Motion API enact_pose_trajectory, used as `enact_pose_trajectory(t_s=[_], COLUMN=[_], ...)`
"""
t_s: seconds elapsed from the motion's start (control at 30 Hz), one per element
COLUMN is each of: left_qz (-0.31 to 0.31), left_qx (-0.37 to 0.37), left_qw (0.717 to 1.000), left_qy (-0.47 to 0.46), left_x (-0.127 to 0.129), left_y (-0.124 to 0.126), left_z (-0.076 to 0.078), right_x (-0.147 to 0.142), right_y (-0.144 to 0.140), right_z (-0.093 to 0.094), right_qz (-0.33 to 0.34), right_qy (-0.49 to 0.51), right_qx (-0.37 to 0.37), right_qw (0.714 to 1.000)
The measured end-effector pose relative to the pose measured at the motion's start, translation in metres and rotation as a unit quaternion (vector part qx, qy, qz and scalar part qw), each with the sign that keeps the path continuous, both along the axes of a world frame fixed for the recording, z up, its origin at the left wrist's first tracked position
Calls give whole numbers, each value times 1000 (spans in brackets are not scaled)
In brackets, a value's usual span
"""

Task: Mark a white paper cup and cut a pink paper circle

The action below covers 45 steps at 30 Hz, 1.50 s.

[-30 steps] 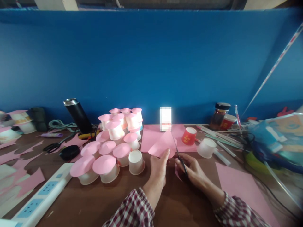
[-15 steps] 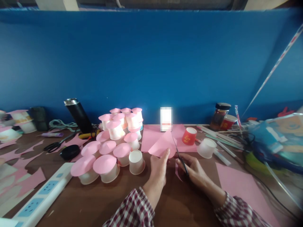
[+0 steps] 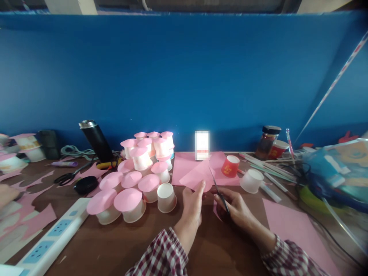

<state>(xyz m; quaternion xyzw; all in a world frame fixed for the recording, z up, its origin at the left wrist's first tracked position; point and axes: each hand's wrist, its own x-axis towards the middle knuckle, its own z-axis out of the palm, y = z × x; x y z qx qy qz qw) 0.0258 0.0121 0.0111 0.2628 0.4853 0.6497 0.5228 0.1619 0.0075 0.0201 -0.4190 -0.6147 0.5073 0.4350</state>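
Observation:
My left hand (image 3: pixel 193 207) pinches a piece of pink paper (image 3: pixel 195 174), its thumb on top near the lower edge. In my right hand (image 3: pixel 234 207) is a pair of scissors (image 3: pixel 220 197), the blades pointing up and away at the paper's right edge. A narrow pink offcut hangs below the scissors. Behind the held piece lies a larger pink sheet (image 3: pixel 179 165). A red paper cup (image 3: pixel 230 166) stands on that sheet's right side. To the left of my left hand is an upside-down white paper cup (image 3: pixel 166 198), beside several cups topped with pink paper cones (image 3: pixel 130 198).
A white power strip (image 3: pixel 54 234) lies at left near pink scraps (image 3: pixel 37 222). Another person's hand (image 3: pixel 7 195) shows at the left edge. A black flask (image 3: pixel 96 140), a white cup (image 3: pixel 252 181), a lidded jar (image 3: pixel 267 142) and a pink sheet (image 3: pixel 293 230) surround the workspace. A blue panel (image 3: pixel 184 76) rises behind.
Another person's hand has come further into view at the left edge. My hands, the scissors and the pink piece stay almost in place, with the whole view shifted very slightly.

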Motion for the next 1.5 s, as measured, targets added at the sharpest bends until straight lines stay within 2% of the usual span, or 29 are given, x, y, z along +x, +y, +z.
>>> enact_pose_trajectory(t_s=[0.2, 0.37, 0.5, 0.8, 1.17, 1.5], left_qz=[4, -13, -22, -26, -9, 18], left_qx=[-17, 15, 38, 25, 2, -11], left_qw=[1000, 1000, 999, 999, 1000, 1000], left_qy=[0, -5, 1, 10, 27, 3], left_x=[-1, 0, 1, 1, 0, -1], left_y=[1, 0, -1, -1, 0, 2], left_z=[-5, -8, -7, -3, -2, -6], right_x=[-1, -1, 0, 3, 4, 3], right_y=[0, 0, 0, 1, 1, 2], right_z=[0, 3, 2, 0, -1, -2], right_qz=[17, 23, 31, 30, 19, 19], right_qy=[-1, 28, 34, 30, 4, -13], right_qx=[-25, -24, -26, -40, -18, -11], right_qw=[1000, 999, 999, 998, 1000, 1000])
